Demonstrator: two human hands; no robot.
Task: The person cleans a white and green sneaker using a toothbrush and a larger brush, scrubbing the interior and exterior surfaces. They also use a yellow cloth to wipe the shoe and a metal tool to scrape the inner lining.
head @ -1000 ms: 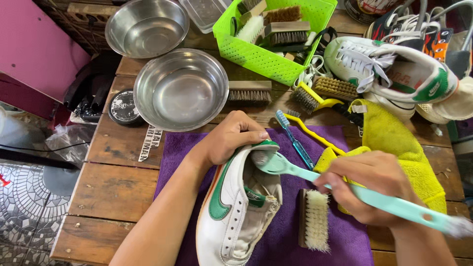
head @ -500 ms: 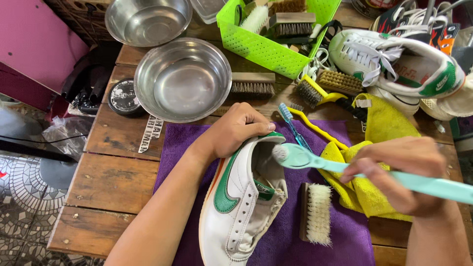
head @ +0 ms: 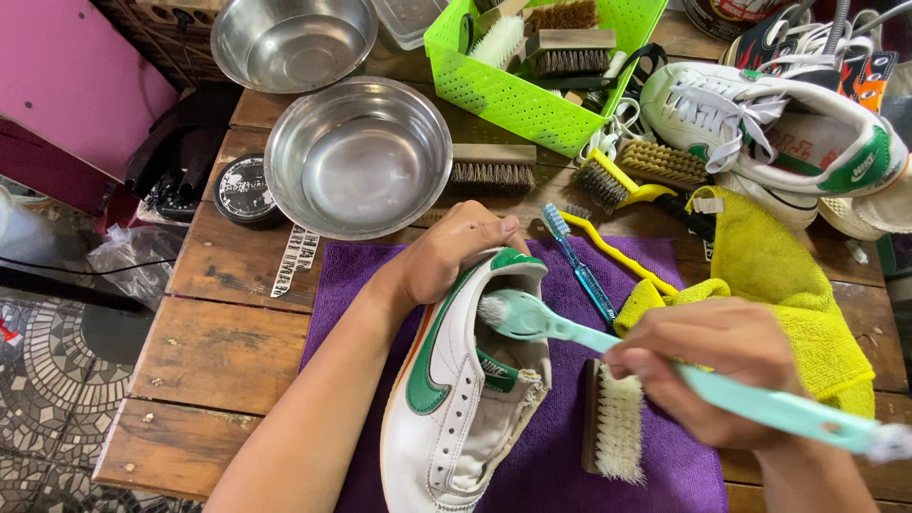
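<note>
Left hand (head: 454, 258) clasping the heel of a white-and-green sneaker (head: 465, 380); right hand (head: 727, 366) closed around a teal brush (head: 665, 366).

Scrubbing step, judged under way: bristles meet the heel collar (shoe lies on a purple cloth (head: 560, 465) near the table's front edge); continuing would call for steady heel support.

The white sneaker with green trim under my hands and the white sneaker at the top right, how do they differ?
The white and green sneaker on the purple towel has no laces, its eyelets bare; the laced white and green sneaker at the top right is tied with white laces. The first is steadied at the heel by the left hand while the right hand holds a mint brush to its opening; the second sits untouched. Both are white with green trim.
</note>
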